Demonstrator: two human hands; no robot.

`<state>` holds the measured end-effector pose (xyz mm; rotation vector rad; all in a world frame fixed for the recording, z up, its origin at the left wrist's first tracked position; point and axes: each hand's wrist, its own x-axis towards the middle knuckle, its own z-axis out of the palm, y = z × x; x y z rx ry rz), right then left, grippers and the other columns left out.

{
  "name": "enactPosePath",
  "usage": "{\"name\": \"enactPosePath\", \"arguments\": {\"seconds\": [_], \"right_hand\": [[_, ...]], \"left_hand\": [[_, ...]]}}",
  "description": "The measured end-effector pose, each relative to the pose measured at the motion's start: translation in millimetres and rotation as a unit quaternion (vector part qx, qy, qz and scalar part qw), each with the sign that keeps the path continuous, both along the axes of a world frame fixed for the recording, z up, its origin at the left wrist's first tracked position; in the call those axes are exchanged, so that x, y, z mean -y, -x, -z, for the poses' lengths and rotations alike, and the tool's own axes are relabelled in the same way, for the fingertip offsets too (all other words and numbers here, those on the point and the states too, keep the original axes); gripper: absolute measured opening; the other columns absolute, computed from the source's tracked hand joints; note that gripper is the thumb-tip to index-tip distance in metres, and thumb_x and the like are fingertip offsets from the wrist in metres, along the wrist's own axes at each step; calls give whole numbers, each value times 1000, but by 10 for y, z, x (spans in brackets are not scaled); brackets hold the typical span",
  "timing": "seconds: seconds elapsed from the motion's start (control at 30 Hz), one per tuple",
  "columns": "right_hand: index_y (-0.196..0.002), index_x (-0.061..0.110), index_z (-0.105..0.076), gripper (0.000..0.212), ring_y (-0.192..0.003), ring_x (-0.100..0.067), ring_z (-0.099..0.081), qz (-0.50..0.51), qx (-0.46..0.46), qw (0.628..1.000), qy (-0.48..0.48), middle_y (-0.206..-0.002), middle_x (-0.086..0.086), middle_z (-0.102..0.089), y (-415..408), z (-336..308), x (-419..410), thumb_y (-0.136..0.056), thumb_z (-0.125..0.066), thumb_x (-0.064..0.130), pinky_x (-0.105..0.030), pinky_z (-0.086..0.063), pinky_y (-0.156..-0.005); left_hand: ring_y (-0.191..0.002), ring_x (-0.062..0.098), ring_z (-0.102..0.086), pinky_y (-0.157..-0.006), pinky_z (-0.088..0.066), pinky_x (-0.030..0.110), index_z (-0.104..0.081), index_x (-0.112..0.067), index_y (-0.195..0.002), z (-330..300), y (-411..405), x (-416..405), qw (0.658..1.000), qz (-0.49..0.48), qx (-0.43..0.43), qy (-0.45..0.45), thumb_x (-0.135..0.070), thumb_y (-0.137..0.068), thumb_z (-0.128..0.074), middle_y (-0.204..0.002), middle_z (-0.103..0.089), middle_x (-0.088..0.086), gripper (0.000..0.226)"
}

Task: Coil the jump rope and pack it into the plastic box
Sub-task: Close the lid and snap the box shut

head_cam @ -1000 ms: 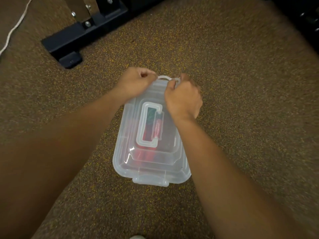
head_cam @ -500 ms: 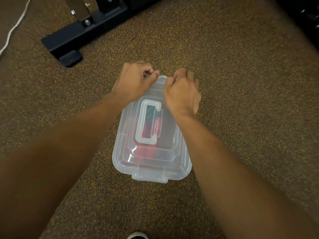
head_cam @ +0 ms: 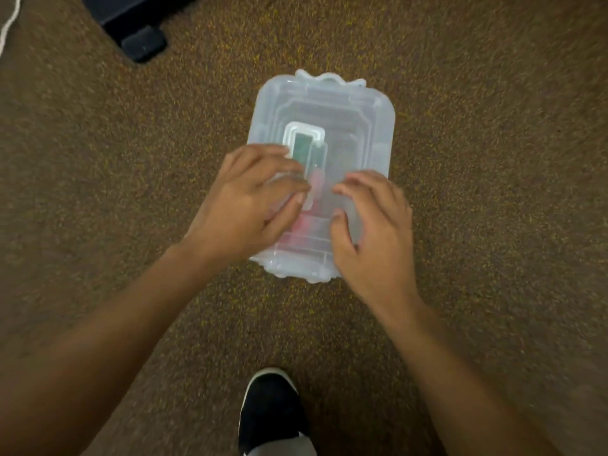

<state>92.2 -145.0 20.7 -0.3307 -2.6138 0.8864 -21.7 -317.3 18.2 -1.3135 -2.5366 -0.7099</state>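
The clear plastic box [head_cam: 368, 126] lies on the carpet with its lid on and its far latch [head_cam: 329, 77] folded down. Red and green parts of the jump rope [head_cam: 301, 148] show dimly through the lid. My left hand [head_cam: 250, 205] hovers over the near left part of the lid, fingers spread and holding nothing. My right hand [head_cam: 375, 232] is over the near right corner, fingers apart and empty. Both hands are blurred, and whether they touch the lid I cannot tell.
Brown speckled carpet [head_cam: 493, 192] surrounds the box. A black metal frame foot [head_cam: 141, 44] sits at the far left. A white cord [head_cam: 8, 21] runs along the top left edge. My black shoe [head_cam: 269, 409] is at the bottom centre.
Both hands left the far latch and drew back to the near half of the lid. The latch now lies folded down. The view tilted down, bringing my shoe in.
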Motion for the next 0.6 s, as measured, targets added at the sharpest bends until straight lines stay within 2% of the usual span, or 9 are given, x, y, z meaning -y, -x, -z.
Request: {"name": "enactPosePath", "arguments": {"seconds": [0.07,0.13,0.23,0.3,0.43,0.5,0.6], "right_hand": [[-121,5,-70,38,-137,-33,-51,-21,1,1000,-8,-138,-14,-61,-340,92,50,-89,-59,23,-53,-38,-114],[-132,8,-64,51,-150,-35,-35,-65,36,997,-31,-152,-17,-50,-576,187,88,-84,-64,25,-54,-30,-120],[-146,19,-42,78,-158,-35,-14,-105,87,986,-97,-164,-14,-29,-692,374,76,-73,-69,18,-59,-25,-123],[-145,21,-37,76,-155,-38,-19,-92,49,981,-161,-160,-14,-27,-646,516,45,-77,-69,10,-55,-26,-124],[-139,22,-41,65,-146,-39,-31,-56,-41,971,-228,-150,-13,-33,-551,684,17,-85,-74,9,-50,-35,-119],[-139,23,-41,64,-145,-38,-31,-66,-49,970,-231,-150,-12,-33,-557,710,-29,-86,-75,13,-49,-36,-117],[-144,23,-40,72,-148,-39,-28,-125,-28,971,-202,-154,-12,-31,-587,693,-156,-84,-80,30,-47,-29,-123]], "left_hand": [[-126,36,-58,-105,-42,54,-79,-10,-108,14,-262,240,999,26,6,18,-35,-95,-69,-124,-70,12,30],[-134,40,-50,-111,-37,58,-76,-11,-119,111,-472,413,998,38,21,51,-49,-87,-75,-136,-63,17,49],[-146,42,-28,-124,-18,59,-55,-21,-140,378,-615,542,996,35,12,83,-53,-79,-79,-152,-39,14,73],[-145,42,-25,-124,-17,59,-46,-26,-143,534,-559,564,996,39,-18,72,-46,-77,-82,-151,-33,10,77],[-140,41,-30,-122,-24,60,-44,-27,-143,635,-440,559,996,44,-51,50,-38,-80,-78,-148,-35,10,72],[-144,39,-29,-124,-20,56,-43,-25,-145,600,-431,569,997,51,-27,56,-43,-83,-76,-151,-35,9,73],[-155,30,-19,-128,-13,48,-40,-27,-150,475,-439,658,993,70,65,67,-52,-83,-75,-161,-31,3,79]]}}
